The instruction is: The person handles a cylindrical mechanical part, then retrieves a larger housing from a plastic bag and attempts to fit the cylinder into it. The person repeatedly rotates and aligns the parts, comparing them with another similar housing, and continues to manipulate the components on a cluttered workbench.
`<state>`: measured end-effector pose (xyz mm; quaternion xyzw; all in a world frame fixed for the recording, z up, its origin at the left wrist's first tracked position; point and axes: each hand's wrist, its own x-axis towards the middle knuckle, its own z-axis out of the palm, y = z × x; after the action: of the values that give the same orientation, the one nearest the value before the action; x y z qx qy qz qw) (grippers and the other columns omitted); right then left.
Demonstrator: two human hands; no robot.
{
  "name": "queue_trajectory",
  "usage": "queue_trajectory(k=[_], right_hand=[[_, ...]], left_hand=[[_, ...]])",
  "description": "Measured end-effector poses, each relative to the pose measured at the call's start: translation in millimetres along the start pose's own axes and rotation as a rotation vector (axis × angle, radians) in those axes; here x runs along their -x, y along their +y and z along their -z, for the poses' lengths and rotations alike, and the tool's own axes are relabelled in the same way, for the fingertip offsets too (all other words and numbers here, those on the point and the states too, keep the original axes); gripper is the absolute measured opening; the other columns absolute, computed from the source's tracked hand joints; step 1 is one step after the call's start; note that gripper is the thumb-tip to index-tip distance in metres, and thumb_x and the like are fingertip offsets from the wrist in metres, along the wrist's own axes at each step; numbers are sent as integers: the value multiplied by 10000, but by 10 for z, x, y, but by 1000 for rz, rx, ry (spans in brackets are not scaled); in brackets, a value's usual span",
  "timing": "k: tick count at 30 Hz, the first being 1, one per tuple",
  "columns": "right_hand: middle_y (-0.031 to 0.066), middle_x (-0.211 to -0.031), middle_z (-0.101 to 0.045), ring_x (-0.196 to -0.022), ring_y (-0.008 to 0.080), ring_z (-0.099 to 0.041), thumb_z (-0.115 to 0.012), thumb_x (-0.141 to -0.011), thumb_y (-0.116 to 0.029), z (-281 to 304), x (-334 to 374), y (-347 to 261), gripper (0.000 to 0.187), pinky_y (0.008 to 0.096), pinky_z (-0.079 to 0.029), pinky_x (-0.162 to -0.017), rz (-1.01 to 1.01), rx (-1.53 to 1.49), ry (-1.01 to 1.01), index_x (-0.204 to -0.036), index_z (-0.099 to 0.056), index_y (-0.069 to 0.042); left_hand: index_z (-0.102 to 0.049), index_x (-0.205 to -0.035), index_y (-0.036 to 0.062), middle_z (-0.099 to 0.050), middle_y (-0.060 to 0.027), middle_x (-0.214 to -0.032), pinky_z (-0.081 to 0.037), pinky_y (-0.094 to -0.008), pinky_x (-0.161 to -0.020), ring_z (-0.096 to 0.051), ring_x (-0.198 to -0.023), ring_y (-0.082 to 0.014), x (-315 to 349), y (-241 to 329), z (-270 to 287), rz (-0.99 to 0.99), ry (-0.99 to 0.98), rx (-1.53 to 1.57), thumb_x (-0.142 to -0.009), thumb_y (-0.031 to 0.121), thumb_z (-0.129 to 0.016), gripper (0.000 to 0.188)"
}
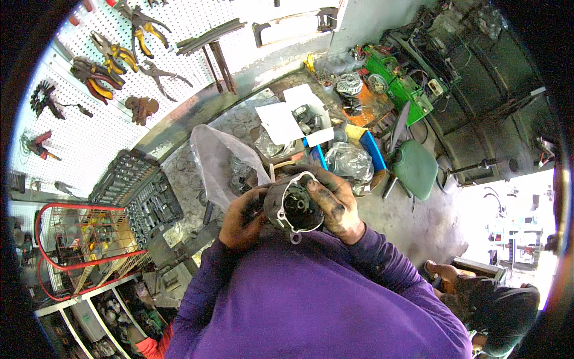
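Close to my chest I hold a round, dark metal motor housing (276, 201) with a pale rim and small bolt lugs. Its open end is turned up toward me, and a small round part shows in the middle of the dark, greasy inside. My left hand (241, 219) grips the housing's left side, with its fingertips hidden behind it. My right hand (336, 206) wraps round the right side, its thumb lying along the upper part of the rim. Both hands are blackened with grease. Beyond the housing, a clear plastic bag (220, 161) lies on the workbench.
On the workbench (179, 161) are an opened socket set (152, 203), a white box (280, 122) of parts and a blue bin (372, 151). Pliers (110, 54) hang on the pegboard. A green stool (416, 170) stands right. Another person (493, 311) is at lower right; a red sleeve (156, 346) shows lower left.
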<state>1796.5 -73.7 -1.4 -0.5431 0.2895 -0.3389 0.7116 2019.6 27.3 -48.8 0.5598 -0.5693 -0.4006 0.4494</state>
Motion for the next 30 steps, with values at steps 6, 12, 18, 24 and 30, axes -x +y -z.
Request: queue_trajectory(k=[6, 12, 18, 24, 30], right_hand=[[168, -1211, -691, -1131, 248, -649, -541, -1057, -260, -40, 56, -208, 432, 372, -505, -994, 78, 99, 26, -1364, -604, 38], [182, -1185, -689, -1121, 269, -655, -566, -1056, -277, -91, -69, -374, 408, 395, -503, -996, 158, 196, 40, -1310, -640, 33], [168, -1199, -690, -1139, 275, -649, -582, -1058, -285, -120, -169, -477, 391, 401, -496, -1009, 239, 284, 9, -1313, -648, 5], [175, -1187, -692, -1114, 300, -664, -578, -1062, -248, -176, -228, -505, 355, 397, -507, -987, 293, 345, -18, -1304, -650, 2], [137, -1122, -707, -1067, 233, -664, -563, -1058, -277, -169, -312, -568, 376, 366, -518, -951, 246, 314, -12, -1283, -650, 11]], left_hand=[[-601, -1285, -31, -678, -210, -1307, -509, -403, -1033, -668, -1209, -341, -190, -56, -23, -140, -2, -90, -919, 148, -721, 424], [-608, -1275, -20, -667, -253, -1329, -519, -427, -1031, -663, -1240, -380, -285, 81, 49, -281, 43, -181, -901, 206, -772, 466], [-708, -1235, 1, -601, -242, -1453, -512, -425, -1059, -631, -1298, -361, -405, 175, 254, -265, 50, 5, -832, 214, -845, 476], [-720, -1232, -35, -585, -244, -1478, -496, -411, -1075, -613, -1316, -328, -379, 197, 245, -147, 46, 291, -843, 196, -839, 468], [-693, -1177, -63, -678, -242, -1346, -534, -390, -1018, -694, -1192, -299, -416, 138, 227, -228, 135, -21, -874, 111, -777, 359]])
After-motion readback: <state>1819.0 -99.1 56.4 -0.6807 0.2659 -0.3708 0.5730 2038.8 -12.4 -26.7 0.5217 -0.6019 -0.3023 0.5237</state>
